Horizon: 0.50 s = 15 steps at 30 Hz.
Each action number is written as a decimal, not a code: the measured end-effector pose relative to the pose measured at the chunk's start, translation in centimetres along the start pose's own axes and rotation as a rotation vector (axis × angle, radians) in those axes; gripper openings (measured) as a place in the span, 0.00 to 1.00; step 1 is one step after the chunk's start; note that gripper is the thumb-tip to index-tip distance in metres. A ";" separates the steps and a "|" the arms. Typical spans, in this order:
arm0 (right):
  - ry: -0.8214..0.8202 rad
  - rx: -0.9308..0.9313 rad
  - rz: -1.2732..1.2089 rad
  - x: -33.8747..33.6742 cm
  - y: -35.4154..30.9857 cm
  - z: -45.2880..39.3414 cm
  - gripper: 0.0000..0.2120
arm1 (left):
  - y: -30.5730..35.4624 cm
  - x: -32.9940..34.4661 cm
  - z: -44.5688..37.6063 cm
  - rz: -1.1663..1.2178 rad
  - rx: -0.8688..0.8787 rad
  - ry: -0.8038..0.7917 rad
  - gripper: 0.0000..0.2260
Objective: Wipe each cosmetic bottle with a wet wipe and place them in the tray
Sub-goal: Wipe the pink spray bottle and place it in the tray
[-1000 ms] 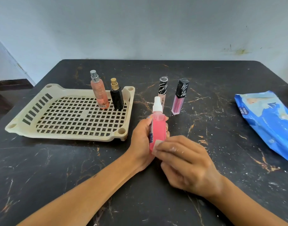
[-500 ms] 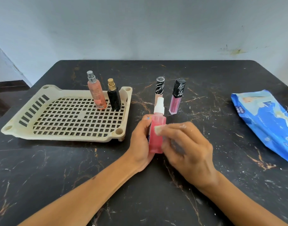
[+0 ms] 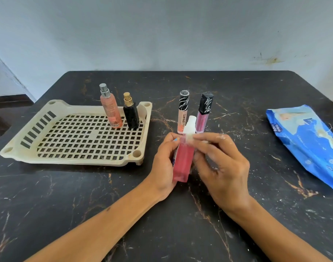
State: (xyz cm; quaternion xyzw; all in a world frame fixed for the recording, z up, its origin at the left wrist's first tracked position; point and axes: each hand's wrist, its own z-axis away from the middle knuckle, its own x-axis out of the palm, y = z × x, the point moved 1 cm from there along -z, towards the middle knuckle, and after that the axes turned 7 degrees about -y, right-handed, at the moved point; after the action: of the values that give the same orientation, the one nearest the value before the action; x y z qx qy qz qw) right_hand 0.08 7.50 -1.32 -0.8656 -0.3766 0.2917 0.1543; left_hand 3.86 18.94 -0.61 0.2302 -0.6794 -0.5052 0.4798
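Observation:
My left hand (image 3: 164, 163) grips a pink spray bottle (image 3: 182, 160) with a white cap, held upright just above the table. My right hand (image 3: 221, 167) pinches a small white wet wipe (image 3: 192, 138) against the bottle's neck. A cream slotted tray (image 3: 71, 146) lies at the left; a peach spray bottle (image 3: 111, 108) and a black bottle with a gold cap (image 3: 131, 113) stand in its far right corner. Two lip gloss tubes stand on the table behind my hands, one peach (image 3: 182, 114), one pink (image 3: 204, 112).
A blue wet wipe pack (image 3: 305, 140) lies at the right side of the dark marble table (image 3: 67, 195). A pale wall runs behind the table's far edge.
My right hand slid the wipe up the pink bottle, from its lower body to the neck under the cap. My left hand kept its hold.

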 end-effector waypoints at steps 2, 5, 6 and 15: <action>0.006 0.007 0.000 -0.1 0.1 -0.1 0.09 | 0.0 0.0 0.0 -0.012 0.005 -0.013 0.08; -0.057 -0.143 0.014 -0.1 -0.5 0.3 0.07 | 0.0 0.0 0.0 0.020 0.019 0.027 0.07; -0.095 -0.210 0.008 -0.1 -0.8 0.5 0.07 | 0.0 0.0 0.0 0.031 0.017 0.034 0.06; 0.001 -0.007 0.048 -0.3 0.4 -0.1 0.10 | -0.1 -0.2 0.0 -0.030 0.013 0.008 0.08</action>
State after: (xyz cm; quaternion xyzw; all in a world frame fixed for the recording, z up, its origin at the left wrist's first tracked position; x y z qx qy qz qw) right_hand 0.19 7.04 -1.32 -0.8751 -0.3565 0.2937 0.1444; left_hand 3.93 19.10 -0.80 0.2454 -0.6774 -0.5069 0.4733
